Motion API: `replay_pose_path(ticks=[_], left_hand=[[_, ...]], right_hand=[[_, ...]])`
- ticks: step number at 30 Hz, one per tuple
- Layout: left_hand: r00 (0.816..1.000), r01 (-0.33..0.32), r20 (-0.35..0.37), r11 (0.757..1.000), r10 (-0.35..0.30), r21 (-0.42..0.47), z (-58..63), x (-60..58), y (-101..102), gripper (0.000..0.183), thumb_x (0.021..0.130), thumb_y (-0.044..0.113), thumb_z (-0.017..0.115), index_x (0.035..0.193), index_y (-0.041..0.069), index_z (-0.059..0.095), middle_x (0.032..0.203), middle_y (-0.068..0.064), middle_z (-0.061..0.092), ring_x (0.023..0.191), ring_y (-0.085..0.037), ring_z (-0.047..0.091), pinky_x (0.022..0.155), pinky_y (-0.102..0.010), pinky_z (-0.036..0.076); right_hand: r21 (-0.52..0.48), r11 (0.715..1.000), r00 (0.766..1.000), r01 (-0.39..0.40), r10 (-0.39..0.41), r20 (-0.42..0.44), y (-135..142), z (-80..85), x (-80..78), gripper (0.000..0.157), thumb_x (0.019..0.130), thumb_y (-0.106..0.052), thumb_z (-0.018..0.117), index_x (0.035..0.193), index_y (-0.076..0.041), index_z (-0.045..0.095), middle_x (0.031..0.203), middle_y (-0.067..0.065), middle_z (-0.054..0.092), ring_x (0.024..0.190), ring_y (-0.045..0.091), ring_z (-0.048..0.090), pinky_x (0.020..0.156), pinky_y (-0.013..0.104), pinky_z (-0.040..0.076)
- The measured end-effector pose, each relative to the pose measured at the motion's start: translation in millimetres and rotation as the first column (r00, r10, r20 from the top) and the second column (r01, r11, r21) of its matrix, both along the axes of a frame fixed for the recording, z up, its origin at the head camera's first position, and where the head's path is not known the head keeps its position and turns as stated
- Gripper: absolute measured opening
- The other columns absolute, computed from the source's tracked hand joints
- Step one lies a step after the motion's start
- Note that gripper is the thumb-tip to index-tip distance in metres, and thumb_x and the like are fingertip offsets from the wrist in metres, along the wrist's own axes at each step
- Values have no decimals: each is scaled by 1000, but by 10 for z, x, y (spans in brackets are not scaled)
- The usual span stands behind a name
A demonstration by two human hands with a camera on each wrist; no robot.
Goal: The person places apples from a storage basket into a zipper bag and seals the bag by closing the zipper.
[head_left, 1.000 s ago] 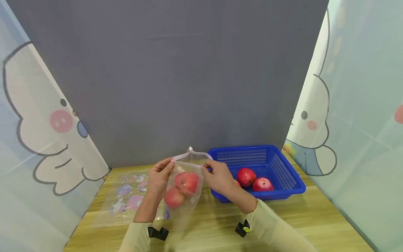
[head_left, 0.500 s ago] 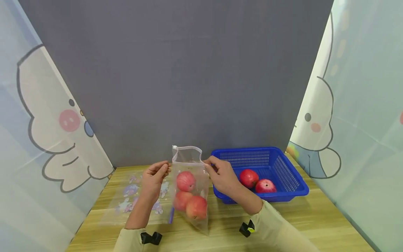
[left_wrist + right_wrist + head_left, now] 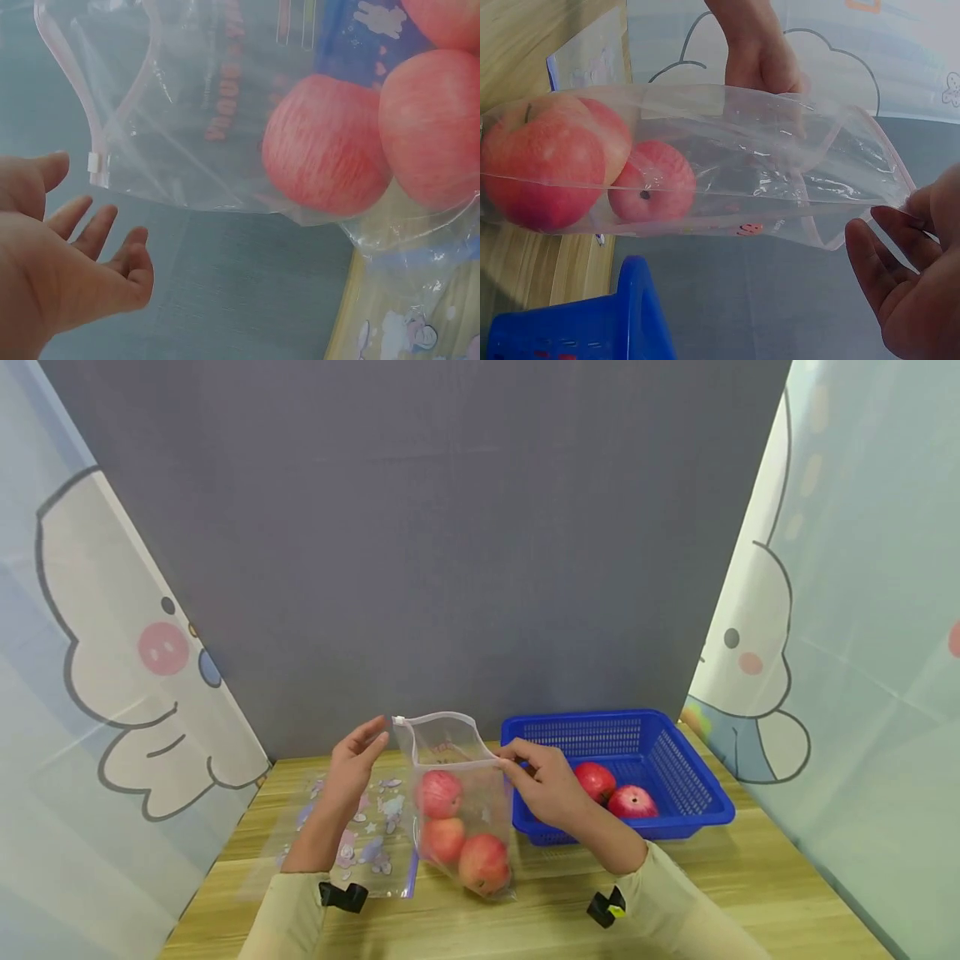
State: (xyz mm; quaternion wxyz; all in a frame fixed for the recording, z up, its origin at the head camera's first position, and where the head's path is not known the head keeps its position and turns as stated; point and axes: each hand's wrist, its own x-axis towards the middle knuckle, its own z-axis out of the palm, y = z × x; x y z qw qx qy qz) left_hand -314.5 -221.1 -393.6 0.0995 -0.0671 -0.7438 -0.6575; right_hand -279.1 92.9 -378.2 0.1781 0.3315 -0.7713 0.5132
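Since a second ago, your left hand (image 3: 352,766) has released the bag (image 3: 477,802), grip loose; your right hand (image 3: 551,782) still pinches its rim (image 3: 457,767).

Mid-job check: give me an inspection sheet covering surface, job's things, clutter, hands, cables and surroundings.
Surface: wood-patterned table.
Job's things: clear bag, mouth open, slider at its left corner, three apples inside; whether its bottom touches the table, cannot tell. Blue basket with two red fruits showing.
Clutter: printed bag lying flat at left, partly behind the left forearm.
Hands: left hand beside the slider, not touching it; right hand pinches the mouth's right corner.
Cables: nothing seen.
Surroundings: grey backdrop; cartoon-printed curtains on both sides.
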Motion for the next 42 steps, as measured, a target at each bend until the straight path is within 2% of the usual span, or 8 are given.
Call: replay_pose_path(ticks=[5,10,15,22,27,33,38,42], left_hand=[[1000,27,5,999,-27,-36,-24,-69,0,49,100,28,58,141,4,47,139,-10,49,128,-26,42,108,-47,31],[997,-41,-57,999,42,22,-22,-64,34,30,98,21,61,111,-7,60,96,-9,62,92,-18,56,86,-28,45],[983,-108,-143,992,115,58,54,71,51,17,102,11,50,102,-5,52,83,0,55,80,-11,53,77,-21,47],[940,-180,-268,974,213,139,195,349,92,15,104,6,43,100,-8,45,80,1,57,76,-9,56,72,-20,45],[922,-158,-333,977,196,140,271,591,181,15,103,5,44,98,-10,45,77,0,63,76,-11,62,73,-24,45],[911,-136,-376,984,169,113,298,853,283,15,102,2,47,97,-12,48,76,-7,68,76,-11,64,69,-25,45],[906,-75,-407,991,113,106,213,942,341,13,100,-2,49,95,-14,50,79,-8,68,75,-13,60,67,-22,46],[898,-26,-434,994,68,104,127,950,406,11,99,-4,50,95,-14,51,79,-9,66,75,-14,59,68,-22,46]], right_hand=[[5,1000,1000,-8,8,25,35,-2,17,9,95,-14,64,89,-13,70,77,-7,62,56,9,51,47,24,45],[-10,1000,999,-12,12,53,53,17,64,9,95,-10,64,89,-12,70,84,-4,66,63,14,55,51,25,48],[-54,999,996,-3,7,87,117,130,203,9,94,-1,62,91,-3,69,82,9,66,62,22,58,53,26,50],[-92,991,991,93,-84,103,278,370,452,10,96,4,56,90,4,65,77,17,63,60,19,59,53,30,52],[-117,981,982,155,-140,124,369,414,519,12,98,2,55,89,6,63,78,19,63,67,35,61,59,34,55],[-129,965,970,230,-217,110,474,479,589,11,96,4,56,86,5,62,74,18,60,58,28,53,47,25,43],[-136,958,962,252,-232,144,619,397,564,12,97,0,57,88,3,63,74,15,59,57,12,49,46,24,41],[-139,956,957,256,-231,173,784,235,479,12,99,-11,58,93,-3,65,78,12,61,61,20,54,50,27,47]])
